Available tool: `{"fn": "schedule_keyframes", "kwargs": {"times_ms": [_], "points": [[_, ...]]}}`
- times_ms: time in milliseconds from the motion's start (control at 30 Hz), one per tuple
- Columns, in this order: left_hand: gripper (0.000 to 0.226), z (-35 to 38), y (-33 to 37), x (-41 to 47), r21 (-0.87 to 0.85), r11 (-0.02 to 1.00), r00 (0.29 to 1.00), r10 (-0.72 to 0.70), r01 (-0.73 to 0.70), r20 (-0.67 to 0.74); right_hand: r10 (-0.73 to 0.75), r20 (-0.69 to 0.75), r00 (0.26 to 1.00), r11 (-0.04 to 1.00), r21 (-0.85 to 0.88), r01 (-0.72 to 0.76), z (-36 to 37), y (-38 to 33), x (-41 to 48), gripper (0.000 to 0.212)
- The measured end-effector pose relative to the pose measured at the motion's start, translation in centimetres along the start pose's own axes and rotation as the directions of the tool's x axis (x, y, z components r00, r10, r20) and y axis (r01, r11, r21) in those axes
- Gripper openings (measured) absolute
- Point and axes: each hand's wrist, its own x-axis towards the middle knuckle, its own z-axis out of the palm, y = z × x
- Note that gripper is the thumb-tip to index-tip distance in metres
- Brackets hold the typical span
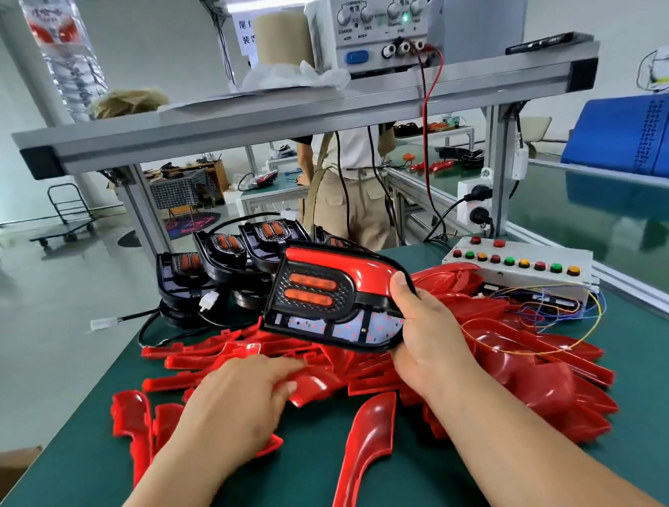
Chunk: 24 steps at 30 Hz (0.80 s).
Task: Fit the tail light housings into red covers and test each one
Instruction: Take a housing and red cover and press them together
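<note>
Above the heap of glossy red plastic covers [524, 363] on the green worktop [645, 450], the right hand [426, 326] grips a black plastic tail light housing with orange lenses [327, 292] by its right edge. The left hand [239, 398] lies nearly flat on the heap. The housing looks light, rigid and slick, so its rim is the safer hold. The covers lie loose, in no tray.
</note>
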Motion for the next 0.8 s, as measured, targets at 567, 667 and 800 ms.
{"fn": "schedule_keyframes", "kwargs": {"times_ms": [567,667,800], "points": [[0.039,1.2,3.7,-8.7,-0.48,0.869,0.992,-0.08,0.118,0.1,0.084,-0.049,0.995,0.995,0.058,-0.081,-0.2,-0.1,0.2,0.039],[0.054,-0.9,1.8,-7.0,-0.188,0.951,0.963,0.261,-0.245,0.064,0.086,-0.049,0.995,0.996,0.042,-0.084,-0.2,-0.1,0.2,0.039],[0.039,-4.3,-0.6,-5.5,-0.222,0.893,0.916,0.354,-0.391,-0.187,0.091,-0.003,0.996,0.996,0.012,-0.091,-0.5,-0.2,0.4,0.036]]}}
